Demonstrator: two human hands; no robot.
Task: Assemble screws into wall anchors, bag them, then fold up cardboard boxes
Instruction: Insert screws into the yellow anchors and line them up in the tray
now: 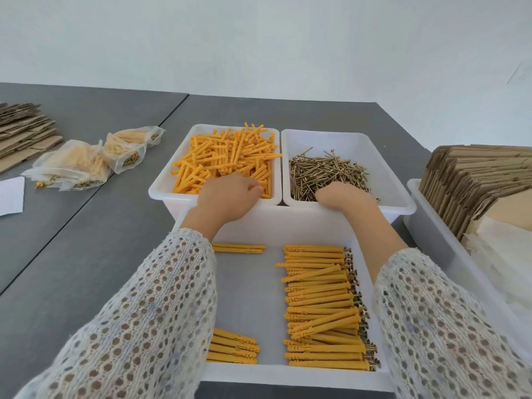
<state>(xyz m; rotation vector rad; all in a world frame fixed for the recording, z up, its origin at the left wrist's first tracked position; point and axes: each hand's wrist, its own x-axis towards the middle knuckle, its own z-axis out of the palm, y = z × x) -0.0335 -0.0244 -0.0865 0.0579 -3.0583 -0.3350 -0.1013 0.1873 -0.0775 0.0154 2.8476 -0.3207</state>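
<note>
Anchors (227, 159), orange plastic with ribbed, slotted shafts, are lying heaped every which way in the far left white bin (161, 185) on the grey table (86, 240). I am reaching my left hand (230, 200) into the near edge of that heap; its grip is curling down among the anchors, though I cannot tell whether it is pinching one. My right hand (342, 197) is dipping into the far right bin (397, 180), where thin brass-coloured screws (325, 171) are lying tangled; its fingers are hidden under the back of the hand, so I cannot tell how that grip is set.

In the near bin (288, 226), assembled anchors (319, 306) are lying stacked in a column on the right side, long axes running left to right, screw heads poking out at the right ends. A few more (234, 347) are lying at the bin's left side, partly under my left sleeve (149, 312).

Filled clear bags (86, 159) are sitting on the table to the far left, with flat cardboard (23, 131) beyond them. Folded cardboard blanks (472, 182) are standing on edge in a bin at the right.
</note>
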